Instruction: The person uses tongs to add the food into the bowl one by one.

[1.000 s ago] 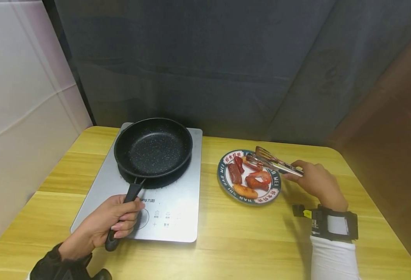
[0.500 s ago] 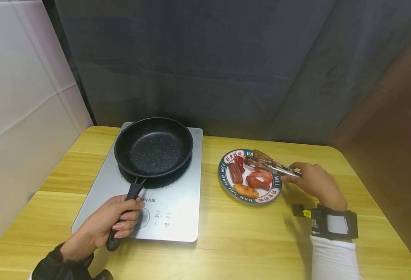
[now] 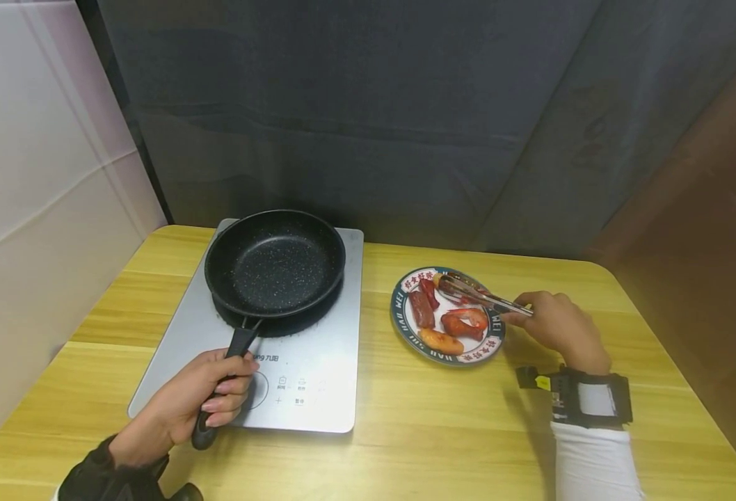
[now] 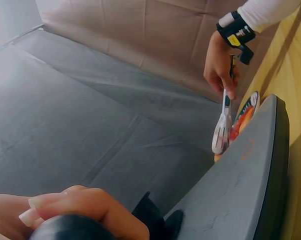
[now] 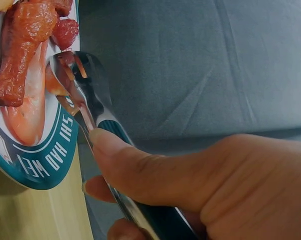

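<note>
My left hand gripped the handle of the pan on the cooktop, and my right hand held the tongs over the far side of the plate of food, on the desk to the cooktop's right

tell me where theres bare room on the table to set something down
Widest bare patch: the table in front of the plate, between cooktop and right sleeve. Smaller patches lie left of the cooktop and right of the right hand. Crowded: the plate, with food and tongs, and the cooktop, under the pan and left hand.
</note>
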`<state>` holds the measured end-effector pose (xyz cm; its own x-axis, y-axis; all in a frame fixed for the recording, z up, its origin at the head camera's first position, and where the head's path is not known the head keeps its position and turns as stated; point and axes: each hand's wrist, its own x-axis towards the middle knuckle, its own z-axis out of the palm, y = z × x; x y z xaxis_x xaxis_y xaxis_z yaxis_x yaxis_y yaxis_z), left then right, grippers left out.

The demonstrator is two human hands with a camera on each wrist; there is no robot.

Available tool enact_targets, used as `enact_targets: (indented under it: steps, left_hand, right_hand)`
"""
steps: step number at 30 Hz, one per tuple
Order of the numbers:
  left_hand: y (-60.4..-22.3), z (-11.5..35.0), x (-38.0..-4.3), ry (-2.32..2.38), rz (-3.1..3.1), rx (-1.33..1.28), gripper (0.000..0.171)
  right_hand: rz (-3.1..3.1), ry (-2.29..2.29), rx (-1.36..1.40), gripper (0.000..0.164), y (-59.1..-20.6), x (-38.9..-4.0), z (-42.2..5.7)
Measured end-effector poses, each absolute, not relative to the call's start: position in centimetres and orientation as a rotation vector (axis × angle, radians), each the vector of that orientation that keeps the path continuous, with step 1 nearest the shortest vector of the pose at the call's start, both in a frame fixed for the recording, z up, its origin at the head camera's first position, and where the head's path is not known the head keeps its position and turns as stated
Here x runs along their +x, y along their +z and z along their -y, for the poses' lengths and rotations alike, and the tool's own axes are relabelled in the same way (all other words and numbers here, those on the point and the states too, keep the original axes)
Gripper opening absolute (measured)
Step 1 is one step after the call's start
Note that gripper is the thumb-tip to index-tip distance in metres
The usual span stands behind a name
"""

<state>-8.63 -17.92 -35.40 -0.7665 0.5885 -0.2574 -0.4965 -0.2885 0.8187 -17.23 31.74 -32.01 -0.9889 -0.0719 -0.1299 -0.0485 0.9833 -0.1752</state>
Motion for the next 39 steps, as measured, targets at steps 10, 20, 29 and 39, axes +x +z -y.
enact_targets:
  steps: [10,20,29,39]
  left_hand:
    - [-35.4,17.9,-8.6,2.105,-1.262,0.133,0.006]
    - [-35.5,18.0,-8.7,2.108,-1.236,0.159,0.006]
    - [-35.4,18.1,-8.7,2.081,-1.298,0.149,0.009]
    - [-35.4,17.7,-8.7,2.052,-1.343,0.141,0.012]
  right_hand:
    - [-3.042,-0.261,-0.110,0.046,-32.0,-17.3,-31.7]
    - [-3.068,-0.271,-0.094,0.055,-31.6,-17.1,-31.6]
    - [-3.147,-0.285,-0.163,0.050,-30.1,-16.6,-29.4]
    - [-3.185,-0.412,-0.335,0.037,-29.1,-16.7,-25.2]
